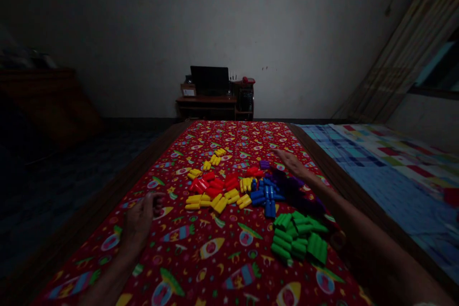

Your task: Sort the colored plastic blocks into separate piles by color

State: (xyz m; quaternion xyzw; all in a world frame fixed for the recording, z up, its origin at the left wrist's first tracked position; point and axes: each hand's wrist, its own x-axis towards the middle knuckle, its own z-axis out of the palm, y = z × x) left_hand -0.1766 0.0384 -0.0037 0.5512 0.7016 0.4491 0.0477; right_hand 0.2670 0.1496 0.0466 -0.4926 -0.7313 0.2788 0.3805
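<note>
Near the left side of the red patterned cloth [215,229], my left hand [141,215] is held with its fingers loosely curled and nothing seen in it. My right hand [289,161] reaches in from the right, fingers stretched out, by the purple pieces [264,165]; a darker purple heap [296,191] is partly under that forearm. Small ridged plastic pieces lie grouped by colour: red pieces [216,184], yellow pieces [220,204], blue pieces [268,194] and green pieces [299,234]. More yellow pieces [215,158] trail toward the far side.
Beyond the cloth's far end, a low desk [206,99] against the wall carries a dark monitor [210,80]. A wooden cabinet [43,100] stands at the left. Blue and patchwork bedding [376,162] lies to the right, beneath a curtain [401,52].
</note>
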